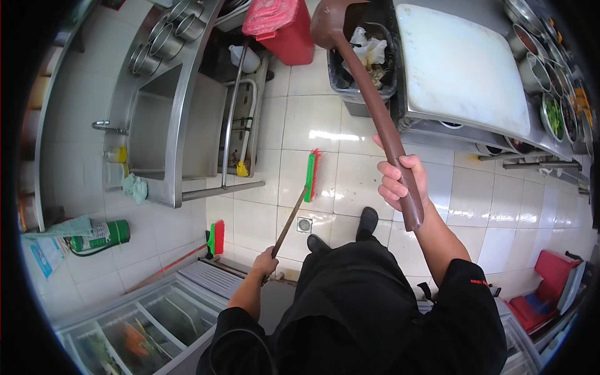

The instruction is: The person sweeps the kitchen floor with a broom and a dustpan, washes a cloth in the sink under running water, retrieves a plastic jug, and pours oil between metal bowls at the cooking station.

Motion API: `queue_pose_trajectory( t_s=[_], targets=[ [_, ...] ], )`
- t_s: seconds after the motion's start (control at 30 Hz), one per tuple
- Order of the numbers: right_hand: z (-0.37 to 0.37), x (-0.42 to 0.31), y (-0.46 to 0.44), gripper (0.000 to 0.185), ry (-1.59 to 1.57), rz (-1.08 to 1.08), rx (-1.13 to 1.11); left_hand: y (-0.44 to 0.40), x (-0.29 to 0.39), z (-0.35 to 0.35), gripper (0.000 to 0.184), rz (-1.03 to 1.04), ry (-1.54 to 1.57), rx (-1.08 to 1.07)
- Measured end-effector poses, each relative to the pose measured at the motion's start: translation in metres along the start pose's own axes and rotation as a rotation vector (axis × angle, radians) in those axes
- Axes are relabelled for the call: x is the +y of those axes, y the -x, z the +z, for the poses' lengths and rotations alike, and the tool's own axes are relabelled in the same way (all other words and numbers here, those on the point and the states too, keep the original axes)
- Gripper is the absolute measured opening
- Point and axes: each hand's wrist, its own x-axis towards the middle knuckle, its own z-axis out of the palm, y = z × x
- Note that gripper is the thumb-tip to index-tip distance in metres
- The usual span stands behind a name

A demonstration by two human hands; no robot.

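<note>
My right hand (405,180) is wrapped round the handle of a large brown ladle (374,100). Its bowl, at the top of the view, overlaps the edge of a black-lined trash bin (361,84). Down at the left, my left hand (265,262) is closed on the stick of a floor broom (310,178) with a green head and red bristles. The broom's head is on the tiled floor, in front of my dark boots and close to a square drain (304,224).
A steel sink (153,115) stands left, with metal pots (165,44) behind it. Ahead is a red lidded bin (284,31). The white cutting board (459,65) lies on a counter at right. A second broom (217,237) and a glass-topped chiller (140,325) are lower left.
</note>
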Motion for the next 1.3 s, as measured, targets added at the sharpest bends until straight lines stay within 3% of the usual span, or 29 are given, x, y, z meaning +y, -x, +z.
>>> queue_pose_trajectory(
  t_s=[0.07, 0.17, 0.3, 0.33, 0.43, 0.57, 0.7, 0.8, 0.97, 1.1, 1.17, 1.3],
  targets=[
    [0.002, -0.001, 0.004, 0.060, 0.108, 0.010, 0.085, -0.015, -0.009, -0.004, 0.064, 0.095, -0.155, 0.059],
    [0.021, 0.000, 0.017, 0.058, 0.461, 0.095, 0.320, -0.007, 0.017, -0.050, 0.063, 0.064, -0.299, 0.029],
    [0.032, 0.025, 0.045, 0.061, 0.769, 0.198, 0.395, -0.029, 0.031, -0.111, 0.062, 0.183, -0.482, 0.060],
    [0.032, 0.039, 0.056, 0.065, 0.732, 0.192, 0.502, -0.040, 0.039, -0.126, 0.061, 0.205, -0.522, 0.061],
    [0.036, 0.077, 0.075, 0.072, 0.667, 0.281, 0.447, -0.083, 0.087, -0.169, 0.058, 0.267, -0.685, 0.071],
    [0.047, 0.144, 0.098, 0.071, 0.557, 0.293, 0.646, -0.161, 0.161, -0.200, 0.057, 0.499, -0.898, 0.171],
    [0.055, 0.211, 0.124, 0.074, 0.467, 0.226, 0.825, -0.245, 0.181, -0.163, 0.056, 0.620, -0.859, 0.045],
    [0.060, 0.259, 0.147, 0.076, 0.372, 0.163, 0.997, -0.238, 0.138, -0.132, 0.064, 0.568, -0.990, -0.128],
    [0.051, 0.340, 0.174, 0.069, 0.116, -0.153, 1.224, -0.181, 0.134, -0.181, 0.073, 0.581, -1.100, -0.248],
    [-0.010, 0.387, 0.178, 0.054, 0.085, -0.236, 1.416, -0.155, 0.182, -0.200, 0.072, 0.776, -1.154, -0.188],
    [-0.056, 0.408, 0.183, 0.049, 0.108, -0.222, 1.490, -0.175, 0.205, -0.178, 0.072, 0.918, -1.129, -0.159],
    [-0.154, 0.443, 0.190, 0.040, 0.089, -0.175, 1.527, -0.177, 0.323, -0.094, 0.062, 1.042, -1.082, -0.049]
  ],
)
